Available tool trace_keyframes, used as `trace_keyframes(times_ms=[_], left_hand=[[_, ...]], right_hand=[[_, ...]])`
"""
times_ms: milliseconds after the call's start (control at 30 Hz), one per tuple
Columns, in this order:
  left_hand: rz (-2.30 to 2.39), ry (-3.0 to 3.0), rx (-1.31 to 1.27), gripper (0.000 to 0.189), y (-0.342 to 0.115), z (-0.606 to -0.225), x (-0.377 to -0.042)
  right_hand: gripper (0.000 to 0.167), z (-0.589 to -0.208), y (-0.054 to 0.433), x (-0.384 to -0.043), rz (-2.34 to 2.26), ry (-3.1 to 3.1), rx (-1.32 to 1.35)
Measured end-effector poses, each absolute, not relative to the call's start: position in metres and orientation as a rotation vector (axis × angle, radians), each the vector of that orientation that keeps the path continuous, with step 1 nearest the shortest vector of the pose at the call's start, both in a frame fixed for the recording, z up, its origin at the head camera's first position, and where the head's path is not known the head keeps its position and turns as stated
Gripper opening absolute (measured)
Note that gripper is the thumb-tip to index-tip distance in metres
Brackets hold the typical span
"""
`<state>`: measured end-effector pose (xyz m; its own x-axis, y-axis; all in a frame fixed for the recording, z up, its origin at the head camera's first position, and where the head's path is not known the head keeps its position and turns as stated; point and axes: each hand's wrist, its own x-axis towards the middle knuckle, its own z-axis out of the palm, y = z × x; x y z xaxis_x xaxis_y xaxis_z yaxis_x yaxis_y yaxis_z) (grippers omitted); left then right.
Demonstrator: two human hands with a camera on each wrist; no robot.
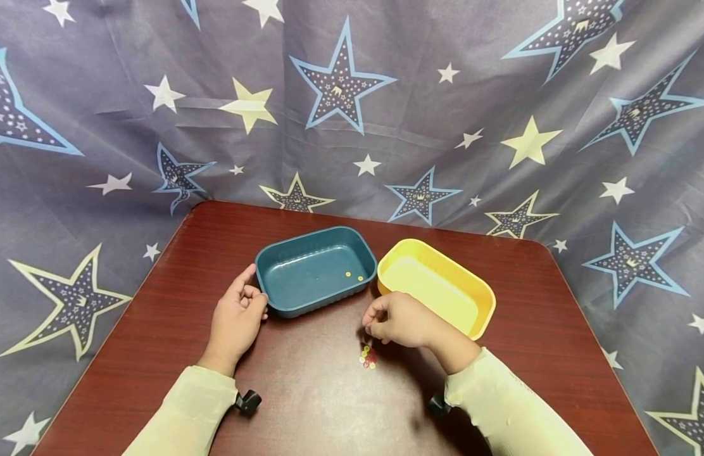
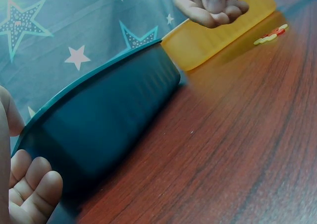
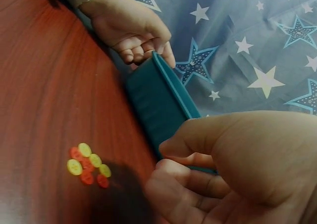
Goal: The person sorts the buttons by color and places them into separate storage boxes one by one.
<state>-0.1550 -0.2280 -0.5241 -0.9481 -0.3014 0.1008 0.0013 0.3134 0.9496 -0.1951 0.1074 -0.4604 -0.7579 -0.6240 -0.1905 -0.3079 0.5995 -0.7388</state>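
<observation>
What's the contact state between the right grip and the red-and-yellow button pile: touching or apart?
Apart. The right wrist view shows shadowed tabletop between the right grip and the button pile.

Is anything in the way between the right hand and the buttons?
Nothing visible. The buttons lie uncovered on the table, close by the right hand; the teal tub and yellow tub stand farther back.

Starry grey curtain behind red-brown table
</observation>
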Motion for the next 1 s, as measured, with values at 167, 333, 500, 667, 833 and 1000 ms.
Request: trace_keyframes(times_ms=[167,333,500,667,833,1000], left_hand=[[-1.684,-2.322,0.282,0.063,-0.228,-0.524,-0.155],[-1.695,-2.317,0.283,0.063,-0.228,-0.524,-0.155],[-1.703,-2.31,0.277,0.063,-0.228,-0.524,-0.155],[-1.709,-2.307,0.275,0.063,-0.228,-0.523,-0.155],[-1.716,-2.308,0.274,0.063,-0.228,-0.522,-0.155],[-1.702,-2.32,0.279,0.063,-0.229,-0.524,-0.155]], right_hand=[[0.008,-0.471,0.109,-0.191,-0.961,2.394,-0.741],[0.007,-0.478,0.112,-0.187,-0.941,2.381,-0.767],[0.007,-0.482,0.114,-0.183,-0.892,2.393,-0.812],[0.005,-0.483,0.117,-0.179,-0.845,2.418,-0.857],[0.006,-0.485,0.12,-0.177,-0.819,2.481,-0.898],[0.008,-0.489,0.12,-0.174,-0.798,2.531,-0.914]])
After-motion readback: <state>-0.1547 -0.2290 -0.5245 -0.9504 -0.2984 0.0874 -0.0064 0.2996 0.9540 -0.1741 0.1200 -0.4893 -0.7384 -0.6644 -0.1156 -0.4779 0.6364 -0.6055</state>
